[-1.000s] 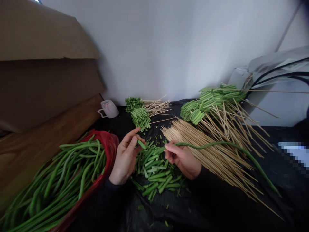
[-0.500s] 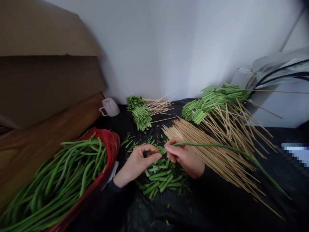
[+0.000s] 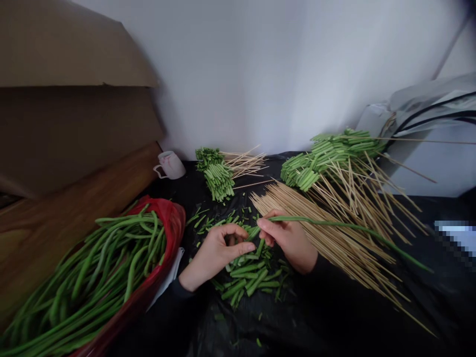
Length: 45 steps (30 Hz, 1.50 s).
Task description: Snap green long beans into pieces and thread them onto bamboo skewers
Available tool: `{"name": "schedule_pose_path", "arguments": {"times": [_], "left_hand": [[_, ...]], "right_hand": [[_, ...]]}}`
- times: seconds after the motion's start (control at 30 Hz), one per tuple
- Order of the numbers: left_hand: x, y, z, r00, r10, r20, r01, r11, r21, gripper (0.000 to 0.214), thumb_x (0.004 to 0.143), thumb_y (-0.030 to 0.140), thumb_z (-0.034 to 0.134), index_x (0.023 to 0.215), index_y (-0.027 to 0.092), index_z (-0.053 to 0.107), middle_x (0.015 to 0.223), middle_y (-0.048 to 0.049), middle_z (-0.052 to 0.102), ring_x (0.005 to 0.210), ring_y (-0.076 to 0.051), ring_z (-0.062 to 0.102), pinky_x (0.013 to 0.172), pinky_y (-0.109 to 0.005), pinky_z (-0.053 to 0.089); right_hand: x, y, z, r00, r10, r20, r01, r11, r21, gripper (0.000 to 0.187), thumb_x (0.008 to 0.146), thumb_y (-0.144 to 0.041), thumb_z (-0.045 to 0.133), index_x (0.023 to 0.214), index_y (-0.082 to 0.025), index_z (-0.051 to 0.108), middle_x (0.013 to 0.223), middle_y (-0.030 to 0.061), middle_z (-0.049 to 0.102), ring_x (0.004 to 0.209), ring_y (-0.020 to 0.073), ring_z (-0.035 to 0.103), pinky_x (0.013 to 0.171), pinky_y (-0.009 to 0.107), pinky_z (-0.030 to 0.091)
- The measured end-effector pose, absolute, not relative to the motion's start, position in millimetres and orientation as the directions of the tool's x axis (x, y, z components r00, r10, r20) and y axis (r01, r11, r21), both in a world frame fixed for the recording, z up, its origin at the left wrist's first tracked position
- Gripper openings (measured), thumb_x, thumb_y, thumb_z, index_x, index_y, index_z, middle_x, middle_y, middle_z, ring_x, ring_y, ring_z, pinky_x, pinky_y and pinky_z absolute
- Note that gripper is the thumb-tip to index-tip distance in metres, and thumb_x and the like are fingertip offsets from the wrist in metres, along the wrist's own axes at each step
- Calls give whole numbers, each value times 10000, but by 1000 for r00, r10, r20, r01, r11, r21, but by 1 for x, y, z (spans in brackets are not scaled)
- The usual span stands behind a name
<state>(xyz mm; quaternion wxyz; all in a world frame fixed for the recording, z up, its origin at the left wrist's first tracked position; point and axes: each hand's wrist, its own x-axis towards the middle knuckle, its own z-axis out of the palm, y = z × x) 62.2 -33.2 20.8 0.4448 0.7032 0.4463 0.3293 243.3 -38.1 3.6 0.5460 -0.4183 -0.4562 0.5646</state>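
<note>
My right hand [image 3: 288, 240] pinches a long green bean [image 3: 345, 225] near one end. The bean's tail arcs out to the right over the skewers. Close by on the left, my left hand [image 3: 219, 250] has its fingers curled and its thumb stretched out apart from them. I see nothing clearly held in it, though its palm is hidden. A short green length shows between the two hands; whether it joins the long bean I cannot tell. Beneath both hands lies a loose heap of short bean pieces [image 3: 251, 277].
A red bag [image 3: 174, 223] of long beans stands at left, near a white mug [image 3: 170, 166]. Bamboo skewers [image 3: 320, 233] lie at right. Behind are skewered bean bundles [image 3: 219, 181] and a larger skewered pile [image 3: 334, 153]. A cardboard box [image 3: 74, 114] fills the upper left.
My left hand has shifted slightly right, towards the right hand. The long bean's tail has come left and up. A short piece now shows just below my right fingertips.
</note>
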Motion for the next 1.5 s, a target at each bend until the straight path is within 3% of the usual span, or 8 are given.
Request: {"name": "schedule_pose_path", "arguments": {"times": [0.23, 0.33, 0.5, 0.6, 0.7, 0.9, 1.17, 1.5], "left_hand": [[60, -34, 22, 435, 861, 264, 460, -464, 757, 188, 836, 336, 669, 773, 161, 697, 697, -15, 602, 647, -136, 519, 627, -251, 386], [60, -34, 26, 421, 854, 306, 462, -492, 738, 182, 863, 319, 638, 772, 169, 684, 717, -18, 613, 685, -144, 541, 664, -256, 390], [62, -35, 23, 288, 939, 189, 238, -262, 935, 268, 837, 390, 652, 713, 154, 624, 663, 9, 564, 606, -113, 466, 597, -231, 366], [65, -36, 15, 225, 969, 104, 87, -126, 988, 327, 832, 454, 647, 709, 154, 601, 628, 30, 536, 523, -81, 367, 535, -217, 320], [67, -36, 7, 156, 984, 86, 18, -90, 996, 322, 821, 451, 666, 709, 158, 598, 613, 46, 518, 502, -67, 326, 520, -208, 299], [72, -35, 2, 19, 993, 114, -21, -114, 993, 299, 773, 423, 724, 688, 151, 635, 632, 29, 556, 558, -78, 394, 546, -205, 323], [78, -37, 1, -63, 996, 69, -153, -78, 985, 341, 700, 447, 782, 652, 139, 643, 600, 34, 555, 542, -66, 385, 535, -197, 322], [82, -38, 3, -72, 996, -49, -265, 28, 964, 374, 622, 455, 837, 679, 136, 650, 526, 72, 481, 434, -24, 240, 413, -190, 161]], "right_hand": [[243, -43, 7, -1, 997, 82, -64, 82, -995, 277, 754, -430, 718, 661, -220, 562, 488, -34, 565, 456, 123, 495, 455, 263, 377], [245, -45, 8, -9, 996, 85, -57, 84, -995, 292, 787, -433, 691, 643, -219, 554, 498, -33, 571, 463, 119, 505, 481, 266, 394], [246, -46, 11, -54, 991, 120, -71, 116, -991, 317, 843, -424, 641, 627, -212, 547, 537, -34, 584, 488, 107, 522, 504, 247, 412], [244, -47, 11, -61, 988, 144, -23, 142, -990, 323, 863, -424, 614, 632, -206, 552, 557, -30, 592, 505, 105, 535, 518, 236, 427], [240, -49, 10, -53, 988, 147, 30, 149, -988, 320, 872, -410, 598, 635, -201, 545, 570, -26, 599, 517, 107, 550, 523, 226, 437], [235, -51, 3, -46, 980, 191, 91, 195, -977, 296, 886, -394, 584, 664, -199, 558, 585, -23, 609, 523, 109, 566, 516, 214, 448], [231, -50, -7, -75, 971, 227, 114, 235, -965, 283, 895, -385, 571, 675, -207, 553, 604, -26, 616, 556, 114, 575, 546, 218, 449], [227, -52, -10, -123, 964, 234, 123, 249, -961, 274, 894, -363, 566, 672, -202, 568, 590, -28, 594, 559, 113, 558, 557, 227, 435]]}}
